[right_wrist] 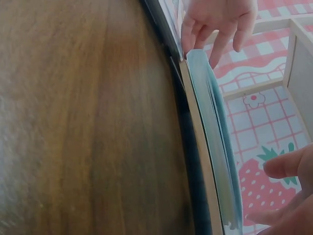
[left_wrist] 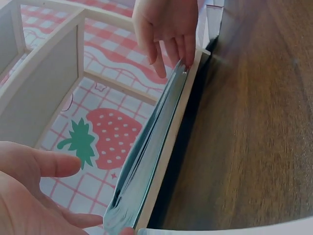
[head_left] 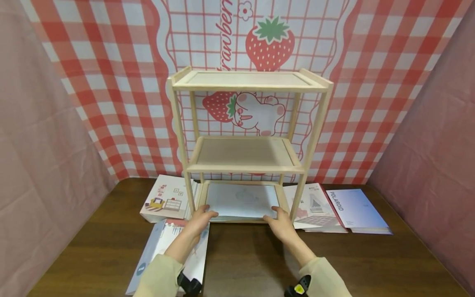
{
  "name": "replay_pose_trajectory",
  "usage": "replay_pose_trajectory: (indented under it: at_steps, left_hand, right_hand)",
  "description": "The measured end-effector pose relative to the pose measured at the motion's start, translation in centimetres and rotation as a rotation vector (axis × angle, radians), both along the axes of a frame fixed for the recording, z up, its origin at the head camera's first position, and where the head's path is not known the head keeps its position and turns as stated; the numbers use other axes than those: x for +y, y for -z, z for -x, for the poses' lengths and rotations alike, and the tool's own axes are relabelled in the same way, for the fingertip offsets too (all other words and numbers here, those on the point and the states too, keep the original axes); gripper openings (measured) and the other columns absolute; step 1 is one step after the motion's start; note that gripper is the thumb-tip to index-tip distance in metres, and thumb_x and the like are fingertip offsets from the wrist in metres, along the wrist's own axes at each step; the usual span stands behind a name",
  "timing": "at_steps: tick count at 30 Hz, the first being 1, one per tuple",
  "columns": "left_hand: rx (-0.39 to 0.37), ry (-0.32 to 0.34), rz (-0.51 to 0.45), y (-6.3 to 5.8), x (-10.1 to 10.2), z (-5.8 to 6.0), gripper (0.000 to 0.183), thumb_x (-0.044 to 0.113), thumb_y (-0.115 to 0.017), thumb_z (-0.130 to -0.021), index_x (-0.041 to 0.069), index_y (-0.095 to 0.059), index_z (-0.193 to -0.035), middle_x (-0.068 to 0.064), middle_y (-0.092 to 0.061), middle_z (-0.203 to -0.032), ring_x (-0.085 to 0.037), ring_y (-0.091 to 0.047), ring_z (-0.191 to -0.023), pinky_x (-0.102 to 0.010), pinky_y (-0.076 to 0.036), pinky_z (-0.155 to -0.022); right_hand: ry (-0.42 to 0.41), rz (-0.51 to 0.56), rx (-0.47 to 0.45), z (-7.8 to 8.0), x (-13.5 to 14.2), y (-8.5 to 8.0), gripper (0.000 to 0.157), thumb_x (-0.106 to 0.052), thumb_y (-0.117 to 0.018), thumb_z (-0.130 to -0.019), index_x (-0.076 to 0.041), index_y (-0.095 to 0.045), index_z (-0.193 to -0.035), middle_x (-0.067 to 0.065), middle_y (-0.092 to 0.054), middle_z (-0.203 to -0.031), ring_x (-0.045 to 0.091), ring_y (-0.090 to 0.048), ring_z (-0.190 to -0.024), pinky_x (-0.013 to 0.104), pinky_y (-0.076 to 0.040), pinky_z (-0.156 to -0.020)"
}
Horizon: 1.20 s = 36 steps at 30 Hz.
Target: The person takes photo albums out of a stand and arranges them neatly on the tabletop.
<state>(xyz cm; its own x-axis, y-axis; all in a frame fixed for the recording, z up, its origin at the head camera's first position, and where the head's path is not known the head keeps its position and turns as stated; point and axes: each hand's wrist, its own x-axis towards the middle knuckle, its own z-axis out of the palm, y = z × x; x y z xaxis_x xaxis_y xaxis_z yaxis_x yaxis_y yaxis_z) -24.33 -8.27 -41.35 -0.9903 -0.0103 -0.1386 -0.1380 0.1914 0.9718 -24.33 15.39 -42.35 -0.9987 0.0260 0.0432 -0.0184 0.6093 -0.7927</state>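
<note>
A three-tier wooden shelf rack [head_left: 245, 169] stands on the table. On its bottom tier lies a book with a pale blue cover [head_left: 241, 200], its page edges [right_wrist: 212, 132] facing the front. At the book's left front corner is my left hand [head_left: 200, 220], fingers fairly straight and thumb raised off the cover in the left wrist view. My right hand [head_left: 281, 225] is at the opposite corner, fingers extended along the side. Both hands seem to touch the book's edges lightly, without a grip around it; exact fingertip contact is partly hidden.
White illustrated books [head_left: 167, 198] lie left of the rack, with another book [head_left: 154, 251] in front of them under my left forearm. On the right lie a book with a red spine [head_left: 315, 206] and a blue POLAROID book [head_left: 356, 208]. Checked cloth [head_left: 122, 82] hangs behind.
</note>
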Motion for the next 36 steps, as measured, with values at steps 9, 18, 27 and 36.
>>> replay_pose_trajectory:
  at_steps: [9, 18, 27, 36]
  left_hand:
    - [0.030, -0.026, -0.015, 0.7, 0.0, 0.0, 0.066, 0.008, -0.053, -0.078, -0.015, -0.025, -0.134, -0.036, -0.023, -0.138, -0.048, -0.021, -0.128, -0.055, -0.019, -0.106]
    - [0.038, -0.031, 0.005, 0.7, 0.1, -0.6, 0.067, 0.008, -0.054, -0.078, -0.016, -0.026, -0.133, -0.037, -0.022, -0.138, -0.048, -0.019, -0.128, -0.055, -0.017, -0.106]
    - [0.032, -0.076, 0.012, 0.3, 0.5, -1.2, 0.066, 0.009, -0.055, -0.077, -0.013, -0.030, -0.133, -0.040, -0.018, -0.134, -0.051, -0.020, -0.124, -0.060, -0.018, -0.103]
    - [0.021, -0.115, -0.017, 0.5, 0.7, -1.4, 0.068, 0.008, -0.054, -0.076, -0.015, -0.025, -0.134, -0.038, -0.018, -0.137, -0.050, -0.017, -0.128, -0.059, -0.013, -0.105]
  right_hand:
    - [-0.016, 0.048, 0.022, -0.5, 0.3, 0.0, 0.054, -0.015, -0.053, -0.086, 0.014, -0.036, -0.128, 0.038, -0.035, -0.130, 0.047, -0.030, -0.125, 0.054, -0.025, -0.104]
    - [-0.010, 0.073, 0.004, -1.4, 0.5, 0.4, 0.054, -0.016, -0.052, -0.088, 0.013, -0.034, -0.130, 0.036, -0.034, -0.132, 0.046, -0.029, -0.126, 0.055, -0.024, -0.104]
    - [0.018, 0.110, -0.018, -2.5, 0.4, 0.4, 0.053, -0.017, -0.052, -0.088, 0.010, -0.035, -0.130, 0.034, -0.028, -0.135, 0.047, -0.025, -0.127, 0.056, -0.023, -0.104]
    - [0.103, 0.284, -0.016, -2.7, 0.2, 0.6, 0.045, -0.009, -0.048, -0.088, 0.012, -0.038, -0.127, 0.035, -0.034, -0.132, 0.045, -0.032, -0.123, 0.053, -0.032, -0.099]
